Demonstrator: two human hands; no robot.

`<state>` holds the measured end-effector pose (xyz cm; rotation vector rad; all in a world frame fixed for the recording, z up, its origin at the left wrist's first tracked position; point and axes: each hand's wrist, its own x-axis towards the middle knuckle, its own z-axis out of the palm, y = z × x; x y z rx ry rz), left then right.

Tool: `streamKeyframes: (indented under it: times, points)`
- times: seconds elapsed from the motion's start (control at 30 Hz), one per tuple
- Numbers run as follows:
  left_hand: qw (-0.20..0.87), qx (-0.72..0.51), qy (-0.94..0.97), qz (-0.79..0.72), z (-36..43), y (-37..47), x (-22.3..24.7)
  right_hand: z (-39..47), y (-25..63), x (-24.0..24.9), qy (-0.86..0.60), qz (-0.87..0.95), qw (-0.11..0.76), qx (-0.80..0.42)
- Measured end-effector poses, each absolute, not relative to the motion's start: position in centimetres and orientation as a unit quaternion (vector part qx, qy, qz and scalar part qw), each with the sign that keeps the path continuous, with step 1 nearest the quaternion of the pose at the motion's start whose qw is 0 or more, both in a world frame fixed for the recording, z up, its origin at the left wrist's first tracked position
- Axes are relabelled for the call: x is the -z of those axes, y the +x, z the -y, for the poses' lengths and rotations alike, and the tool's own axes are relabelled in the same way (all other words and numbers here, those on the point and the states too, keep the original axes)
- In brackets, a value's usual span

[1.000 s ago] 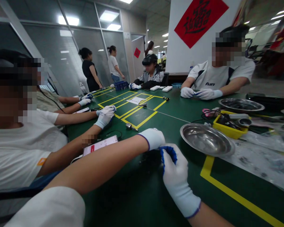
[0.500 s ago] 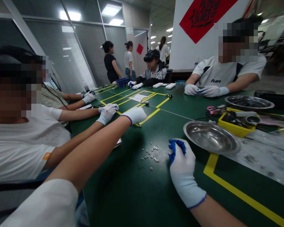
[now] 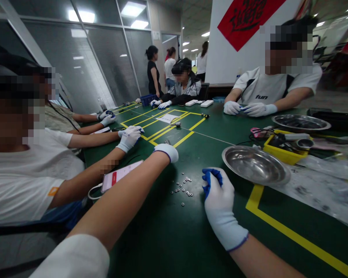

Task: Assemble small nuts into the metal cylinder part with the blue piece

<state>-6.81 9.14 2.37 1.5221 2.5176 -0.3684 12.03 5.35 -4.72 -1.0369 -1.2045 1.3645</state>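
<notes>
My left hand (image 3: 169, 152), in a white glove, reaches forward over the green table (image 3: 162, 231); its fingers are hidden behind the wrist and cuff, and a small metal part (image 3: 167, 142) shows just beyond it. My right hand (image 3: 219, 197), in a white glove with blue fingertips, is at the right of several small metal rings (image 3: 183, 190) on the table. Its fingers are curled together, and whatever they hold, if anything, is hidden. A cylindrical metal part (image 3: 176, 124) lies beyond my left hand, near a white paper (image 3: 167, 118).
A steel bowl (image 3: 255, 165) and a yellow bin (image 3: 284, 152) of parts stand at the right, beside plastic sheeting (image 3: 321, 193). A phone (image 3: 121, 175) with a cable lies left of my forearm. Co-workers' gloved hands (image 3: 129, 138) rest along the left edge; others sit opposite.
My left hand has moved slightly down and nearer, its wrist turned so the cuff faces me. More of the phone shows. My right hand keeps its curled pose.
</notes>
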Motion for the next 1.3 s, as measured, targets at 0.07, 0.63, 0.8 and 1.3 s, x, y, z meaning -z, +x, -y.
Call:
streamKeyframes:
  times: [0.07,0.63,0.8,1.3]
  points:
    - [0.095,0.136,0.507,-0.846,-8.2,-4.3,-2.2,-5.4,12.0,4.8,-0.427,0.497,0.503,-0.564]
    - [0.036,-0.034,0.439,-0.897,-7.0,-3.1,-3.1,-5.4,12.1,4.5,-0.444,0.491,0.503,-0.556]
    - [0.079,-0.020,0.465,-0.881,-10.7,-4.3,-1.0,-5.5,12.0,4.6,-0.446,0.482,0.507,-0.559]
    - [0.099,-0.011,0.462,-0.881,-10.8,-4.9,-1.9,-5.5,11.6,4.9,-0.428,0.483,0.504,-0.574]
